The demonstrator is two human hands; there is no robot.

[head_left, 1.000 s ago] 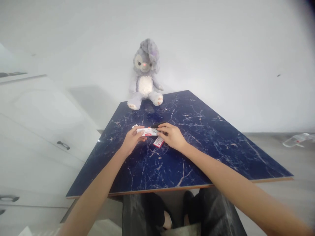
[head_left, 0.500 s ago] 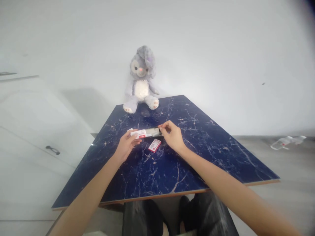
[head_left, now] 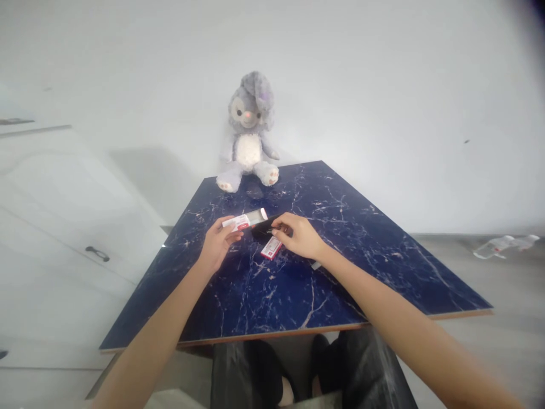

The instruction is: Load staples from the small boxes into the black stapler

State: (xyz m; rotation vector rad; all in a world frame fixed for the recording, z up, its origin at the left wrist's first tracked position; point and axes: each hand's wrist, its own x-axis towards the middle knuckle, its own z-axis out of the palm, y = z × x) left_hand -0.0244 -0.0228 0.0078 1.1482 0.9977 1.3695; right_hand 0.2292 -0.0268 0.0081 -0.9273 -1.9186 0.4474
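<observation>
My left hand (head_left: pixel 216 241) is closed around one end of a slim white and red carton (head_left: pixel 242 221), held tilted above the table with its windowed far end up to the right. My right hand (head_left: pixel 296 234) is just right of the carton, its thumb and fingers pinched together. What it holds is mostly hidden; a dark shape shows by the fingertips. Below the fingertips lies a small red and white box (head_left: pixel 269 249) on the table, partly covered by the hand. A small grey piece (head_left: pixel 315 265) pokes out beneath my right wrist.
The table (head_left: pixel 272 301) has a dark blue marbled top. A grey plush toy (head_left: pixel 249 133) sits at its far edge against the white wall. To the left stands a white cabinet (head_left: pixel 51 238) with dark handles. Clear plastic bottles (head_left: pixel 502 246) lie on the floor to the right.
My right hand has drawn away from the carton's end, down and to the right, and now hangs partly over the small box. The carton's far end has tipped up. The view has shifted slightly.
</observation>
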